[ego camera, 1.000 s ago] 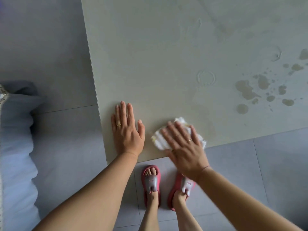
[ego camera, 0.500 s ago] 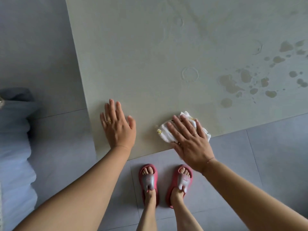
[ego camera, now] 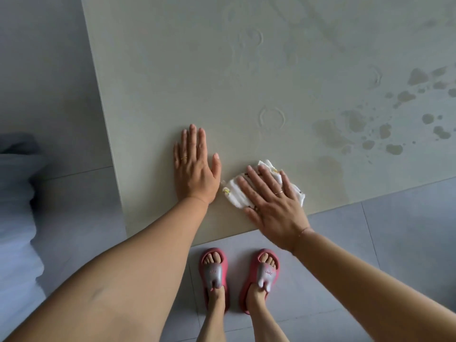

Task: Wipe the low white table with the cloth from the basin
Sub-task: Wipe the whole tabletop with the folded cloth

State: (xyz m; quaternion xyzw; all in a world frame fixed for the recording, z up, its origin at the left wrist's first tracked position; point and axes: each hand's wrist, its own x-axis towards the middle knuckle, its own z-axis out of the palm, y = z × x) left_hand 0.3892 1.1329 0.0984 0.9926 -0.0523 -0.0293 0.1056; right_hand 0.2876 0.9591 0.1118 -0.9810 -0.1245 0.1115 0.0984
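Cloth (ego camera: 261,191) lay under flat right hand (ego camera: 271,206), fingers straight, pressing. Left hand (ego camera: 195,169) flat on table (ego camera: 172,82), bracing. Best sweep firmly toward brown stains (ego camera: 385,127).

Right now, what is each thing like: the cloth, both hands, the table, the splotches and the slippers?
cloth, bunched up, pressed flat near the table's front edge
right hand, fingers straight, pressing on the cloth
left hand, flat on the table, holding nothing
table, dirty, with ring marks on it
brown splotches, not yet wiped, right of the cloth
slippers, being worn
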